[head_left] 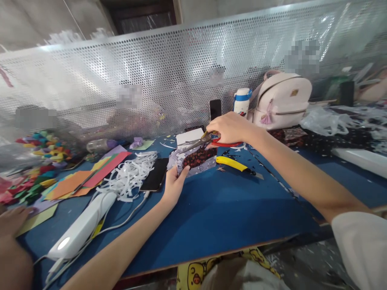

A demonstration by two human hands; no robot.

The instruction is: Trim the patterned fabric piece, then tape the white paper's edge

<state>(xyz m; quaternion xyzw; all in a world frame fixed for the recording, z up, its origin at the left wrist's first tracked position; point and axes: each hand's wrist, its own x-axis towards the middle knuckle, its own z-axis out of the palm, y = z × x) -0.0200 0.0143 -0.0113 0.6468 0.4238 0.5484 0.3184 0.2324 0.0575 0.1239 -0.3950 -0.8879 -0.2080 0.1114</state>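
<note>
Perforated metal screen (181,80) at back, blue table (211,213) in front. On the table: pale backpack (284,100) far right, white paper strips (127,173) and a black phone (155,175) left of the work.

2 hands, both occupied. Right hand (231,127): fingers curled round the red-handled scissors (202,141), blades over the far side of the piece; can't tell if blades are spread. Left hand (173,187): thumb and fingers pinching the near edge of the patterned piece (198,157), held over the table between the hands.

Risks: blades slant towards the left-hand side, so a slipping pinch or turned wrist could nick fingers. Piece looks thin; slack could make it fold or cut ragged. Yellow cutter (236,163) lies near the scissors; a low wrist might knock it.

Look: purple-grey print around a dark, red-marked patch. Cloth or paper, can't tell.
</note>
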